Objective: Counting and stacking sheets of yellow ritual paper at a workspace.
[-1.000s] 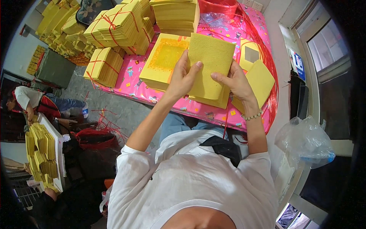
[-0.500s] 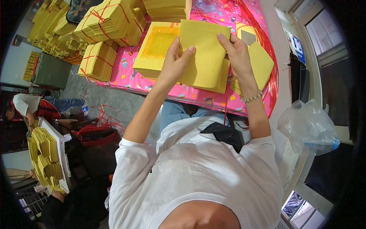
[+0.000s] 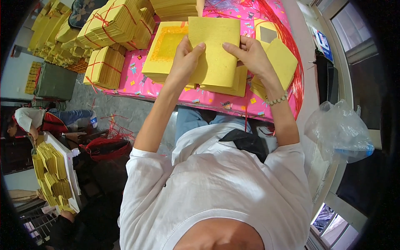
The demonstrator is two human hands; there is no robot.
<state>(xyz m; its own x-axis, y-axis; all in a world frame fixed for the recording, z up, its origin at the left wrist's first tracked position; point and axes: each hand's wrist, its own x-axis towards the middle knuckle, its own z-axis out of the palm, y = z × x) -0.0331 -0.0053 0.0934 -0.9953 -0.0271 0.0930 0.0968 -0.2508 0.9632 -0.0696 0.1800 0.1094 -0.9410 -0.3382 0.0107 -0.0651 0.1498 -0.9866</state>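
Note:
A folded sheet or thin wad of yellow paper (image 3: pixel 214 58) is held upright over the table's near side. My left hand (image 3: pixel 185 61) closes on its left edge, thumb on the front face. At the right edge my right hand (image 3: pixel 250 54) pinches it between thumb and fingers. Underneath lies a pile of yellow paper (image 3: pixel 235 85), mostly covered by the held piece. Left of it sits a yellow stack (image 3: pixel 166 46) with an orange printed square on top. Loose yellow pieces (image 3: pixel 283 62) lie just right of my right hand.
Yellow paper bundles (image 3: pixel 110 25) tied with red string fill the pink table cover's (image 3: pixel 135 77) left side. Red plastic strands (image 3: pixel 298 79) run along its right edge. A clear plastic bag (image 3: pixel 339 131) hangs at right. At left, people handle a white tray (image 3: pixel 68 166) of yellow paper.
Both hands and the held yellow paper have shifted a little left and up in the picture. My right thumb now lies lower on the paper. The grip of both hands continues.

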